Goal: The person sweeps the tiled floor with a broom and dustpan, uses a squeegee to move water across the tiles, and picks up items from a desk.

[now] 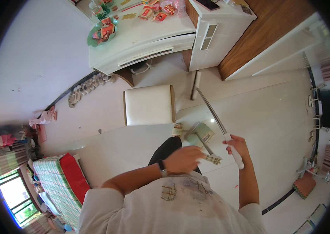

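Observation:
My right hand (pixel 238 145) is closed around the white grip of a broom (pixel 218 118). The broom's metal shaft slants away to its narrow head (pixel 195 85), which is on the tiled floor near the cabinets. Before my feet stands a pale green dustpan (pixel 200 133) with a grey shaft. Its patterned cream handle end (pixel 213 159) rises beside the fingers of my left hand (pixel 184 160). That hand is blurred and wears a dark wristband; whether its fingers grip the handle cannot be made out.
A white-topped stool (pixel 149 106) stands ahead. Beyond it are a white desk (pixel 153 48), bearing a green bowl (pixel 93 36) and snack packets (pixel 159 13), and a white cabinet (pixel 211 44). Shoes (pixel 87 87) line the left wall. A bed (pixel 56 175) lies left.

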